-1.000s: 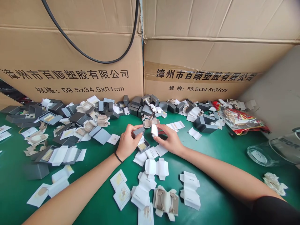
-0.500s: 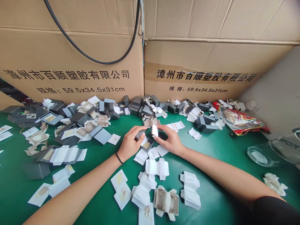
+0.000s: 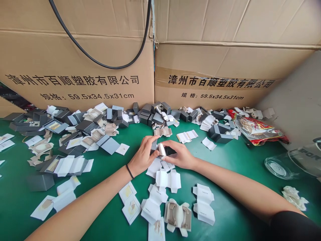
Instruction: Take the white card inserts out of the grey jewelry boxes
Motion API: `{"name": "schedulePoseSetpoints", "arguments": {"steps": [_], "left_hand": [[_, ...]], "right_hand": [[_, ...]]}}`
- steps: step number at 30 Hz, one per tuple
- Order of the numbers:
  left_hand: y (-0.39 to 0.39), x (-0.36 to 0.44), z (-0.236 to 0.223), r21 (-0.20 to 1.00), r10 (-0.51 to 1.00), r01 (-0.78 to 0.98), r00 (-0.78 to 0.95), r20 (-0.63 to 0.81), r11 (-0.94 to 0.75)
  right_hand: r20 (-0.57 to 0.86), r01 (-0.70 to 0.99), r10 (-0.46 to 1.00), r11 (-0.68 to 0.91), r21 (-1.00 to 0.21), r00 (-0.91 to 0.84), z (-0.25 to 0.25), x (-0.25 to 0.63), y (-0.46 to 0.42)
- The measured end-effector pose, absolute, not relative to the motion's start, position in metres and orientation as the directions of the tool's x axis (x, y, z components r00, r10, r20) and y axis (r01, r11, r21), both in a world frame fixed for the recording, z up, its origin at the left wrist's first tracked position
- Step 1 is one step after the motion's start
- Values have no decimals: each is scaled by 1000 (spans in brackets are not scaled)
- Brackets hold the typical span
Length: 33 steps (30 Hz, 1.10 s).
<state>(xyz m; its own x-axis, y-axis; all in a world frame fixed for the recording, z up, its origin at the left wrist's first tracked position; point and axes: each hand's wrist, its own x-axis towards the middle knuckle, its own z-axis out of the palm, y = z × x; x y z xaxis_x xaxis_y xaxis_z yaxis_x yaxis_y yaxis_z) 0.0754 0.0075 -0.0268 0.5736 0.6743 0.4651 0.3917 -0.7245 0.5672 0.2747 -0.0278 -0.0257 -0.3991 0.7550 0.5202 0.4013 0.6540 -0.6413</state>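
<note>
Sitting left of the held grey box [image 3: 153,145], an open box [image 3: 46,164], white card [image 3: 69,165] across it | left hand [image 3: 142,154], fingers clamped on the held grey box | right hand [image 3: 182,154], fingers pinching a white piece [image 3: 162,150] by its right side, inside or not I can't tell | well right of it, red bag [image 3: 258,130], clear container [image 3: 301,161]

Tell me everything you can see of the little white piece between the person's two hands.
The white piece is small and blocky, like folded card or paper, with thin tan edges showing along one side. It stands roughly upright, slightly tilted, near the middle of the view. The right hand holds it between thumb and fingers. The left hand, gripping a grey box part, is right beside it; whether they touch is unclear. No print can be made out on it.
</note>
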Motion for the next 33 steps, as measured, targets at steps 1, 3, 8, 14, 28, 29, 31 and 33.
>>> {"name": "schedulePoseSetpoints", "arguments": {"steps": [1,3,8,14,28,29,31,33], "left_hand": [[8,75,-26,566,673,392,574,466,-726],[9,75,-25,566,671,389,577,466,-727],[8,75,-23,562,663,377,565,490,-736],[6,75,-24,540,663,398,555,502,-742],[6,77,-21,591,699,406,569,433,-697],[6,77,-21,589,703,413,563,434,-694],[6,77,-23,587,712,426,552,433,-688],[6,76,-24,586,714,430,551,433,-687]], "right_hand": [[532,411,747,664,-625,-399,-26,274,-27],[547,431,741,671,-603,-390,-27,274,-26],[515,448,763,646,-618,-391,-30,275,-26],[500,436,749,661,-610,-435,-28,275,-27],[442,487,825,565,-666,-352,-29,274,-24],[447,482,816,577,-660,-365,-28,274,-24],[453,469,799,599,-649,-395,-26,275,-24],[454,464,787,615,-638,-419,-25,275,-25]]}}
